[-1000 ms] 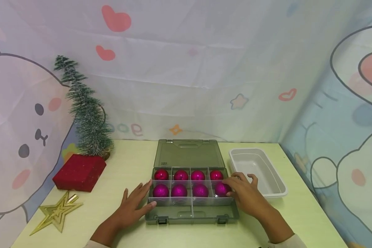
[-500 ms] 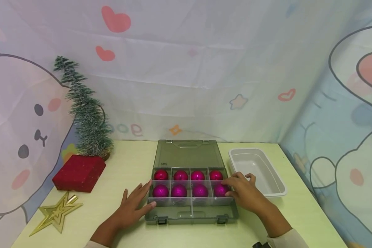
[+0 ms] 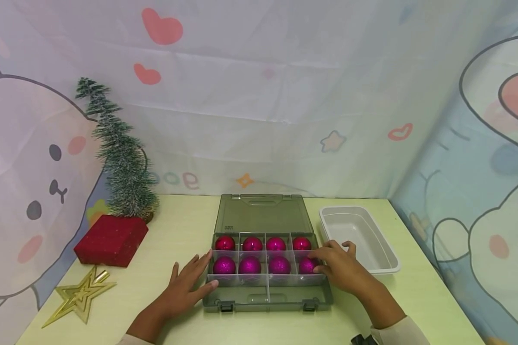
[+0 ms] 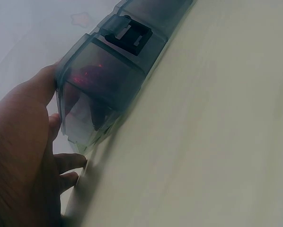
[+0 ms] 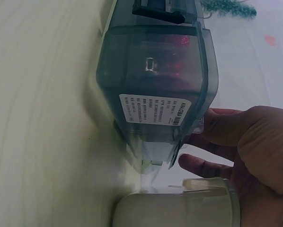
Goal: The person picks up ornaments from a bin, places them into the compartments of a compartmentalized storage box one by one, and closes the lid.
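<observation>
A clear grey divided storage box (image 3: 237,297) lies with its lid (image 3: 263,213) folded back. Its back row holds shiny red and pink Christmas balls (image 3: 252,244); glittery purple ones (image 3: 250,265) fill the row before it. My left hand (image 3: 183,290) rests at the box's left side, fingers spread, with the thumb over the side wall. The fingertips and thumb of my right hand (image 3: 343,269) pinch the rightmost purple Christmas ball (image 3: 306,266), which sits in its compartment. In the right wrist view, the box's side wall (image 5: 151,71) hides that ball.
To the right of the box stands a white plastic tray (image 3: 390,254), close behind my right hand. A small artificial Christmas tree (image 3: 127,177), a red box (image 3: 111,239) and a gold star topper (image 3: 79,294) are on the left. A printed cloth (image 3: 259,96) hangs behind the table.
My right fingers have closed in slightly around the rightmost purple Christmas ball. The left hand and the storage box have stayed in place.
</observation>
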The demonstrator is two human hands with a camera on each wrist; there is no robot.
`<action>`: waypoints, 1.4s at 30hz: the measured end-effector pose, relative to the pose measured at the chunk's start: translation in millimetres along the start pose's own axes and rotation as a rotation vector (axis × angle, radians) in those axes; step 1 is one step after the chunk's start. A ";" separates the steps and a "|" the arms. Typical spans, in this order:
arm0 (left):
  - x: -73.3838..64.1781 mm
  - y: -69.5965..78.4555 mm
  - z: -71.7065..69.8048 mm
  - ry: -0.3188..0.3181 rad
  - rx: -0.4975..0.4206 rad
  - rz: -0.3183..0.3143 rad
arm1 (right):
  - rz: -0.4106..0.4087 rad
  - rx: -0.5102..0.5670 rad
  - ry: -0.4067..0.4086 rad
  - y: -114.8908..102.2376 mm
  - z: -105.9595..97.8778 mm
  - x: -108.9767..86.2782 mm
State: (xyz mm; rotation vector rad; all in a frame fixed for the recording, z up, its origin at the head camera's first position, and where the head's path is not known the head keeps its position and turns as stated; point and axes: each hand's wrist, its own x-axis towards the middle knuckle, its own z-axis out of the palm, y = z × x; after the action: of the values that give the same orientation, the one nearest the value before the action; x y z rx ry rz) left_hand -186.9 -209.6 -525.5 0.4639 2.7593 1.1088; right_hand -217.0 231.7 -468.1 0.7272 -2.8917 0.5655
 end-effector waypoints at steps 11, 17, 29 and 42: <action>0.6 -1.0 0.3 -0.007 -0.006 -0.001 | -0.087 -0.065 0.150 3.6 -6.7 -3.6; -0.7 1.3 -0.1 -0.020 -0.013 -0.009 | -0.121 -0.070 0.265 9.6 -6.9 -13.1; -0.7 1.9 -2.3 -0.015 -0.007 -0.014 | -0.054 0.014 0.328 15.1 -4.6 -24.1; -0.3 -2.2 0.2 -0.002 -0.001 -0.005 | -0.052 -0.034 0.379 18.6 6.2 -25.1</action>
State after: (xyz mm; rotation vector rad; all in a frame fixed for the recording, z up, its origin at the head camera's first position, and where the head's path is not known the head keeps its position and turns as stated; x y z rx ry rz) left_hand -187.1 -211.1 -527.2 0.4578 2.7565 1.1077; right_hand -203.9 255.5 -484.7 0.6116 -2.5197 0.5756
